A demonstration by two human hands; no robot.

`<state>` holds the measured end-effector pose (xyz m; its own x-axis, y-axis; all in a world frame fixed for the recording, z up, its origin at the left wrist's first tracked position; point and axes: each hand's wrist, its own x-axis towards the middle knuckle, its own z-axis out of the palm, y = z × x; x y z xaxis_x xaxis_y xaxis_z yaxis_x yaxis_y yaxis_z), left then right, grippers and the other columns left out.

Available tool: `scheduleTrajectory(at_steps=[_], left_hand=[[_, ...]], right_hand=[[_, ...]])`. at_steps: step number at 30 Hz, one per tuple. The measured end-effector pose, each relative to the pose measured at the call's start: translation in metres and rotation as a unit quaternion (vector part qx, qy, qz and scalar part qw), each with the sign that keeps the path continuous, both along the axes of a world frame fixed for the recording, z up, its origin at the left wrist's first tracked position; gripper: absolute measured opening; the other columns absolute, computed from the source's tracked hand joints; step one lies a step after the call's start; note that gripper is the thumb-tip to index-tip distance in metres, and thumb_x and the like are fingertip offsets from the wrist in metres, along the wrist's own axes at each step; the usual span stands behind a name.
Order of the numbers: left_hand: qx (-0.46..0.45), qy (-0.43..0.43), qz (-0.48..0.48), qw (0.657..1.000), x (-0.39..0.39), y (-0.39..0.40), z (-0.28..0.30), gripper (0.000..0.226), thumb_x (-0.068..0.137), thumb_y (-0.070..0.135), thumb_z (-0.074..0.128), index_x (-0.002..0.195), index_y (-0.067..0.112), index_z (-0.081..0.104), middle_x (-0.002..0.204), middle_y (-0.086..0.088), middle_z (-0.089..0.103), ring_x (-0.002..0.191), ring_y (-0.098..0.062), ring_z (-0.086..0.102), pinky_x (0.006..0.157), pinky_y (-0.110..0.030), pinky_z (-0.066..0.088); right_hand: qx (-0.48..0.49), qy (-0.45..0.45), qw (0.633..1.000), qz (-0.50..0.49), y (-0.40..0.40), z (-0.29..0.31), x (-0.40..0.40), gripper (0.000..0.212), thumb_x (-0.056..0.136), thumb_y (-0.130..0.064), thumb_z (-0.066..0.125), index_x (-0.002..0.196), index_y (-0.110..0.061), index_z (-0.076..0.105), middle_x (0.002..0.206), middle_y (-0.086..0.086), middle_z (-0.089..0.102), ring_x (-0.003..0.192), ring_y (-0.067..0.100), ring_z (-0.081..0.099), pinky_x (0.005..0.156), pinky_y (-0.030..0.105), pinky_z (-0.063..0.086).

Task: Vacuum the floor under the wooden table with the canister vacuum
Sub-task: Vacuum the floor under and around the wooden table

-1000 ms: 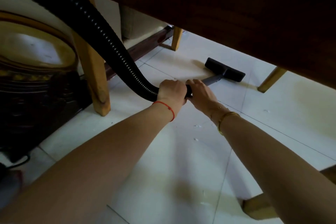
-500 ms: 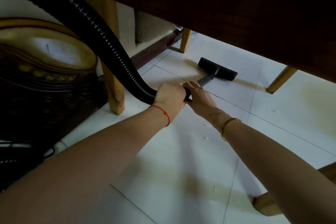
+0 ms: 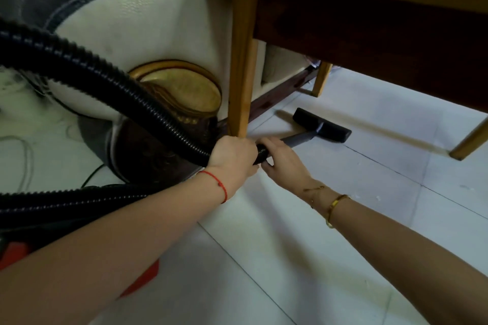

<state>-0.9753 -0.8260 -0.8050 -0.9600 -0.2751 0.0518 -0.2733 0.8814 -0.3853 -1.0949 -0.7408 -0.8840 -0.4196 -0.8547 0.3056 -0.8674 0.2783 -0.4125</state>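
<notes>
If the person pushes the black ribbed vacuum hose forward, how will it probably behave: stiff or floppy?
The black ribbed vacuum hose probably bends rather than pushes straight; it already sags in a long curve. The grey rigid tube likely carries the push to the flat black floor nozzle, which should slide easily on the smooth white tiles.

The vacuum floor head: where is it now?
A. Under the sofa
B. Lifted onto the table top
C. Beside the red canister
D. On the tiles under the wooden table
D: the floor head lies flat on the white tiles, below the wooden table.
</notes>
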Motion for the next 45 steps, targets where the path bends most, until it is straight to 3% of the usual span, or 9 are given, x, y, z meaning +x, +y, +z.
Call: scheduleTrajectory(at_steps=[7, 11, 18, 23, 28, 30, 32, 35, 45], left_hand=[[-0.009, -0.019, 0.030, 0.999, 0.036, -0.015, 0.013, 0.039, 0.095, 0.042, 0.048, 0.116, 0.010, 0.050, 0.109, -0.004, 0.064, 0.097, -0.023, 0.065, 0.075, -0.031, 0.046], [-0.018, -0.036, 0.031, 0.999, 0.044, -0.017, 0.017, 0.042, 0.095, 0.045, 0.048, 0.117, 0.010, 0.050, 0.109, -0.004, 0.063, 0.097, -0.022, 0.064, 0.070, -0.029, 0.041], [-0.025, -0.133, 0.087, 0.987, 0.038, -0.019, 0.026, 0.036, 0.094, 0.031, 0.055, 0.125, 0.013, 0.049, 0.119, -0.001, 0.058, 0.108, -0.020, 0.059, 0.075, -0.029, 0.042], [-0.079, -0.181, 0.086, 0.977, 0.030, -0.021, 0.031, 0.031, 0.094, 0.029, 0.055, 0.122, 0.016, 0.055, 0.116, 0.000, 0.059, 0.107, -0.021, 0.059, 0.082, -0.033, 0.046], [-0.054, -0.138, 0.078, 0.986, 0.007, -0.016, 0.019, 0.028, 0.095, 0.030, 0.051, 0.118, 0.013, 0.054, 0.109, 0.000, 0.061, 0.098, -0.019, 0.062, 0.070, -0.030, 0.043], [-0.059, -0.112, 0.066, 0.990, -0.005, -0.011, 0.013, 0.027, 0.097, 0.030, 0.048, 0.117, 0.013, 0.053, 0.107, 0.000, 0.062, 0.095, -0.019, 0.064, 0.066, -0.030, 0.041], [-0.063, -0.089, 0.051, 0.993, -0.019, -0.007, 0.005, 0.025, 0.097, 0.028, 0.047, 0.116, 0.012, 0.052, 0.106, 0.000, 0.063, 0.093, -0.019, 0.064, 0.062, -0.029, 0.038], [-0.049, -0.065, 0.052, 0.995, -0.043, -0.004, -0.008, 0.025, 0.097, 0.030, 0.048, 0.114, 0.012, 0.053, 0.101, -0.001, 0.064, 0.088, -0.019, 0.065, 0.063, -0.029, 0.039], [0.010, 0.010, 0.030, 0.999, -0.126, -0.003, -0.045, 0.030, 0.095, 0.032, 0.051, 0.115, 0.010, 0.051, 0.100, -0.003, 0.063, 0.089, -0.020, 0.064, 0.063, -0.028, 0.036]], right_hand=[[-0.033, -0.008, 0.999, 0.042, -0.021, 0.011, 0.037, 0.029, 0.082, -0.027, 0.068, 0.105, -0.019, 0.053, 0.098, 0.001, 0.059, 0.088, 0.017, 0.051, 0.076, 0.031, 0.045], [-0.025, 0.019, 0.997, 0.065, -0.029, 0.007, 0.044, 0.027, 0.083, -0.031, 0.067, 0.101, -0.020, 0.050, 0.094, 0.001, 0.056, 0.086, 0.019, 0.049, 0.077, 0.035, 0.043], [-0.004, 0.044, 0.998, 0.049, -0.032, 0.007, 0.047, 0.027, 0.080, -0.024, 0.065, 0.100, -0.018, 0.048, 0.094, 0.001, 0.053, 0.083, 0.014, 0.037, 0.071, 0.028, 0.032], [0.020, 0.031, 0.999, 0.035, -0.032, 0.002, 0.028, 0.028, 0.079, -0.025, 0.065, 0.102, -0.023, 0.047, 0.097, 0.000, 0.055, 0.088, 0.021, 0.047, 0.077, 0.034, 0.043], [0.020, 0.045, 0.998, 0.038, -0.021, 0.005, 0.005, 0.057, 0.083, -0.021, 0.066, 0.134, -0.025, 0.042, 0.105, 0.002, 0.059, 0.093, 0.020, 0.050, 0.086, 0.030, 0.036], [0.017, 0.059, 0.998, 0.029, -0.017, 0.006, -0.009, 0.049, 0.082, -0.018, 0.065, 0.128, -0.021, 0.048, 0.097, 0.004, 0.061, 0.087, 0.021, 0.051, 0.081, 0.029, 0.036], [0.029, 0.045, 0.998, 0.021, -0.014, 0.004, -0.028, 0.032, 0.078, -0.014, 0.066, 0.107, -0.018, 0.055, 0.092, 0.004, 0.061, 0.084, 0.021, 0.053, 0.079, 0.033, 0.043], [0.068, 0.031, 0.997, -0.005, -0.012, -0.002, -0.056, 0.023, 0.075, -0.012, 0.067, 0.092, -0.017, 0.052, 0.089, 0.003, 0.061, 0.084, 0.023, 0.055, 0.070, 0.032, 0.044], [0.115, 0.016, 0.990, -0.081, -0.001, -0.014, -0.134, 0.019, 0.084, -0.010, 0.060, 0.102, -0.013, 0.056, 0.104, 0.007, 0.059, 0.097, 0.023, 0.054, 0.079, 0.033, 0.046]])
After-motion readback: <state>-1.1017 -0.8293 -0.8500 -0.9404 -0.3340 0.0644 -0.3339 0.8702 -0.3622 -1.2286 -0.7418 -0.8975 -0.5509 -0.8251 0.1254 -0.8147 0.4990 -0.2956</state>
